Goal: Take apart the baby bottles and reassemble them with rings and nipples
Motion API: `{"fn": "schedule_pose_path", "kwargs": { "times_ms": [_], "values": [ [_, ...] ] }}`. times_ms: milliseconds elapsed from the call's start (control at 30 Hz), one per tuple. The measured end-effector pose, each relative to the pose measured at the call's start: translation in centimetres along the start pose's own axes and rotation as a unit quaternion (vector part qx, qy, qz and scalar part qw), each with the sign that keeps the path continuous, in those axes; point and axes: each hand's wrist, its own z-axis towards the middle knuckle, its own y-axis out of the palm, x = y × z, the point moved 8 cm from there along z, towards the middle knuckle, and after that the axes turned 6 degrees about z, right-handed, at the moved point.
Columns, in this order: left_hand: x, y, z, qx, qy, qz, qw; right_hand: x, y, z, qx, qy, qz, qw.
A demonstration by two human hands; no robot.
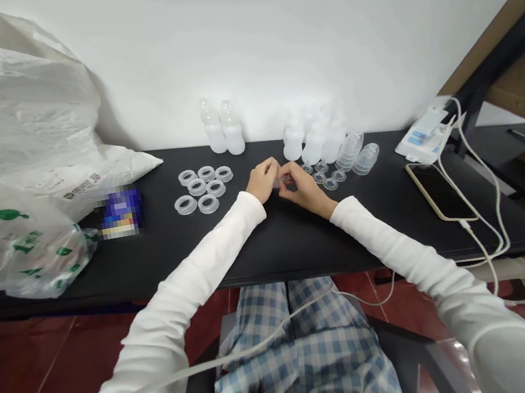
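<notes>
My left hand (262, 179) and my right hand (302, 188) meet above the black table (272, 249), their fingertips pinching a small clear piece (283, 181). Its shape is hard to make out. Frosted collar rings (199, 184) lie to the left of my hands. Small translucent discs (322, 176) lie just to the right. Behind them stand translucent plastic bottles (314, 143), with a further pair (223, 129) farther left. Two stacks of clear caps (358, 156) lie on their sides at the right.
White plastic bags (2, 161) heap at the table's left end beside a blurred blue packet (120, 213). A phone (439, 192) and a white device (422, 138) with white cables (489, 197) sit at the right. A white wall (233, 32) backs the table.
</notes>
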Motion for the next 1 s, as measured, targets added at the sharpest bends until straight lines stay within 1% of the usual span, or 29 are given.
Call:
{"fn": "schedule_pose_path", "kwargs": {
  "times_ms": [67,100,167,233,267,333,400,467,533,600,700,767,867,933,1000],
  "values": [
    [0.0,0.1,0.1,-0.020,-0.007,0.006,1.000,0.0,0.2,-0.1,-0.014,0.001,-0.004,1.000],
    [-0.2,0.3,0.1,-0.038,-0.014,0.005,0.999,-0.2,0.3,-0.1,-0.023,-0.006,-0.007,1.000],
    [-0.7,0.5,0.1,-0.075,-0.034,0.008,0.997,-0.7,0.4,-0.2,-0.046,-0.036,-0.033,0.998],
    [-1.6,0.1,0.2,-0.085,-0.063,0.026,0.994,-1.2,0.3,-0.2,-0.064,-0.074,-0.082,0.992],
    [-2.1,-0.4,0.3,-0.074,-0.074,0.044,0.994,-1.3,0.1,-0.3,-0.067,-0.087,-0.108,0.988],
    [-2.9,-2.0,0.4,-0.022,-0.075,0.087,0.993,-1.2,-0.6,-0.3,-0.069,-0.097,-0.147,0.982],
    [-3.2,-3.3,0.4,0.029,-0.047,0.119,0.991,-0.7,-1.0,-0.4,-0.085,-0.097,-0.176,0.976],
    [-3.4,-3.8,0.3,0.053,-0.008,0.123,0.991,-0.1,-0.9,-0.6,-0.115,-0.097,-0.203,0.968],
    [-3.6,-3.6,0.0,0.052,0.025,0.112,0.992,0.5,-0.7,-0.7,-0.140,-0.093,-0.225,0.960],
    [-3.6,-3.1,-0.3,0.037,0.049,0.110,0.992,0.8,-0.5,-0.8,-0.154,-0.086,-0.241,0.954],
    [-3.3,-2.6,-0.6,0.023,0.071,0.164,0.984,0.9,-0.3,-0.9,-0.161,-0.081,-0.271,0.945],
    [-3.2,-2.6,-0.8,0.025,0.067,0.234,0.970,0.8,-0.3,-0.9,-0.162,-0.075,-0.286,0.942],
    [-3.4,-2.8,-0.9,0.030,0.048,0.331,0.942,0.5,-0.6,-0.9,-0.149,-0.060,-0.285,0.945],
    [-3.5,-3.4,-1.0,0.053,0.037,0.374,0.925,0.3,-0.9,-0.8,-0.129,-0.053,-0.279,0.950],
    [-3.4,-4.2,-1.1,0.089,0.021,0.396,0.914,0.2,-1.4,-0.7,-0.103,-0.046,-0.275,0.955]
  ]
}}
